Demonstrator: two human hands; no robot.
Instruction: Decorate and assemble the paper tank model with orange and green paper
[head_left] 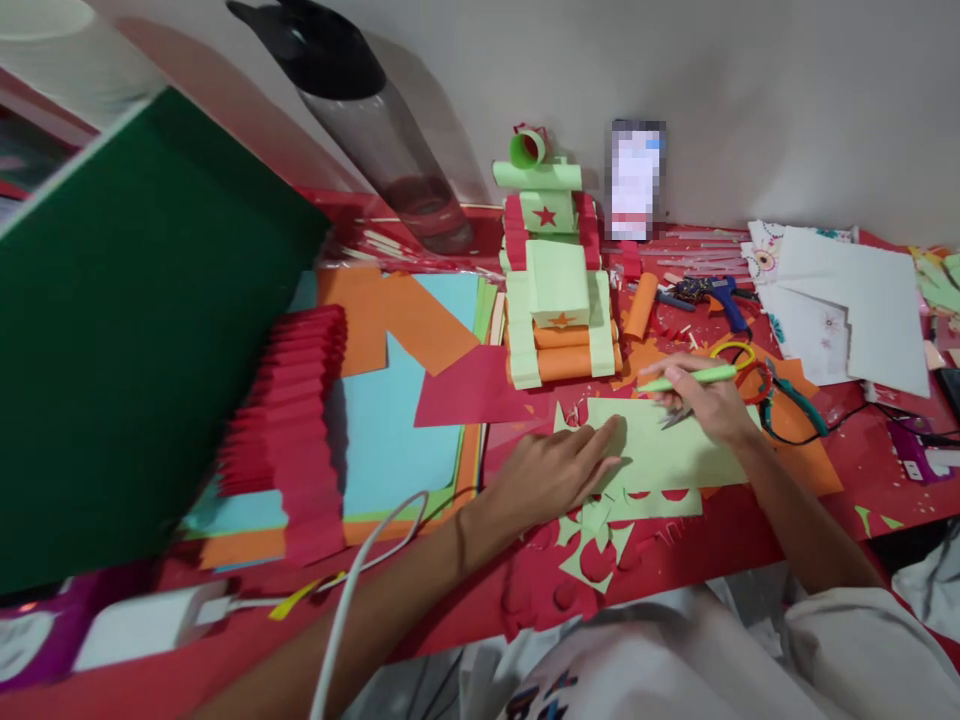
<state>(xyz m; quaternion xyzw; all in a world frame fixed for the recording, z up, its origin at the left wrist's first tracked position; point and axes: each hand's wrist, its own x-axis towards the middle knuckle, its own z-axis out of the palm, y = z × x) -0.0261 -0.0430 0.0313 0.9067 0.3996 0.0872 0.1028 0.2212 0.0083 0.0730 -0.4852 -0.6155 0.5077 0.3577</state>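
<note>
My left hand (562, 468) lies flat with its fingers stretched out on the left part of a light green paper sheet (656, 450). Over the sheet's right end, my right hand (705, 400) is closed on a light green pen (694, 379), whose tip points left, above the paper. Scissors (733, 353) with yellow and red handles are partly hidden by that hand; their blades show beneath it, and I cannot tell whether the fingers touch them. Below the sheet are cut light green paper scraps (596, 520). A paper model tank (559, 285) with red and orange rolls stands beyond my hands.
Orange, blue and red paper sheets (401, 420) and a pleated red strip (292, 420) lie left. A dark green board (150, 340) and a bottle (390, 140) stand there. Right are a glue gun (724, 295), pliers (799, 405) and white card (855, 290). A phone (634, 180) leans on the wall.
</note>
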